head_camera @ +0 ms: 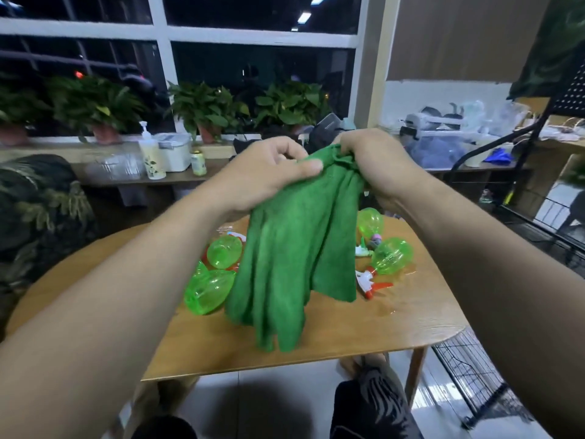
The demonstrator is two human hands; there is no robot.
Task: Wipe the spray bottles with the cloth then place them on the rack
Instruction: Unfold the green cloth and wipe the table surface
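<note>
1. The soft, napped green microfibre cloth (291,258) hangs in loose vertical folds, and its fuzzy top edge is bunched between both hands.
2. The left hand (269,172) pinches the cloth's upper edge, with the thumb pressed flat against curled fingers.
3. The right hand (376,163) grips the gathered top just beside the left fingers. Its fingers are curled round the fabric, and their tips are buried in it.
4. Below the fingers, rounded translucent green plastic spray bottles (391,256) lie on their sides on the smooth, pale wooden table (395,324). Two lie down-left of the left fingers and two under the right fingers.
5. A white trigger head with an orange-red lever (368,282) shows on the nearest right-side bottle. The left pair's heads are mostly covered by the cloth.
6. Whether the cloth's lower hem touches the table or hangs just above it cannot be told.
7. The black metal rack (573,90), with a perforated panel, stands well to the right of the right fingers and is cut off at the picture's edge.
</note>
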